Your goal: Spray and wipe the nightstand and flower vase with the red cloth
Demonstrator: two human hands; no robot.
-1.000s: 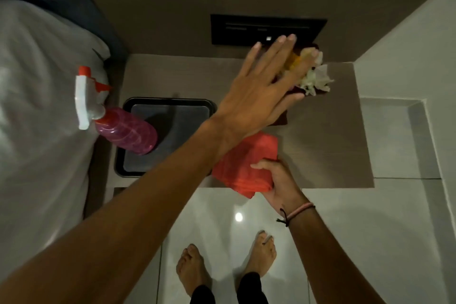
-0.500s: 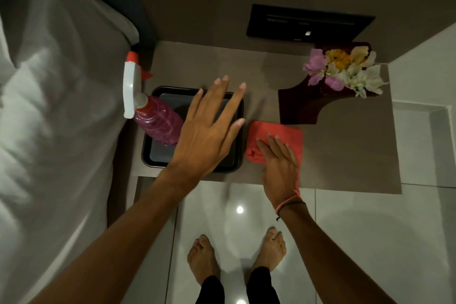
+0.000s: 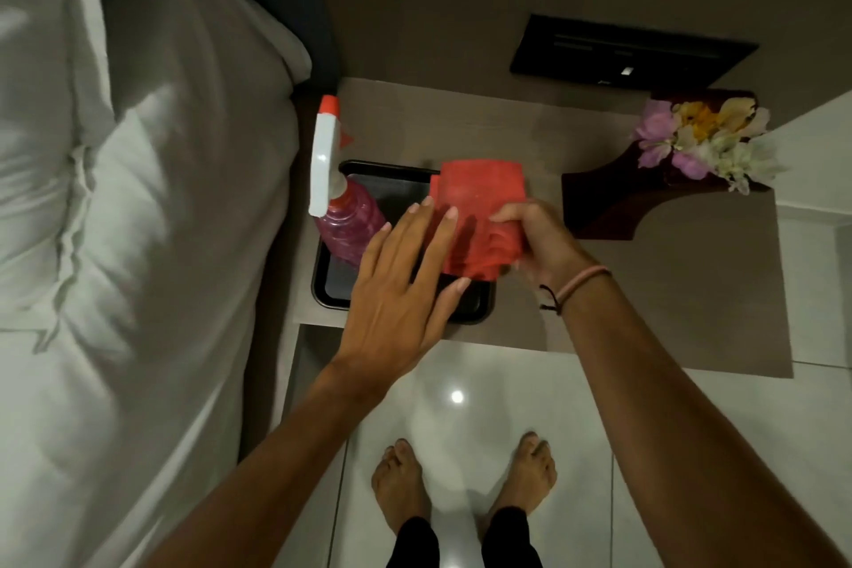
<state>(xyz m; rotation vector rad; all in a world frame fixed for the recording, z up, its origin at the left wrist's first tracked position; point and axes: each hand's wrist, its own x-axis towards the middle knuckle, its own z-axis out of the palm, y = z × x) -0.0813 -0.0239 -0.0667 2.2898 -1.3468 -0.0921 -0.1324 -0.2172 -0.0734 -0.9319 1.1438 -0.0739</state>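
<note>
Head view: right hand point(image 3: 537, 240) pinches the cloth point(image 3: 477, 217) above the tray point(image 3: 479, 314), left hand point(image 3: 405, 286) spread flat, likely reaching next for the bottle point(image 3: 352, 224)

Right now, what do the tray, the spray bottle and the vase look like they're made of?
Tray: probably black plastic or coated metal, with a glossy rim.
Spray bottle: clear plastic, since pink liquid shows through; the trigger head is white and opaque.
Vase: apparently dark polished wood, reddish brown, though glazed ceramic is possible.
</note>
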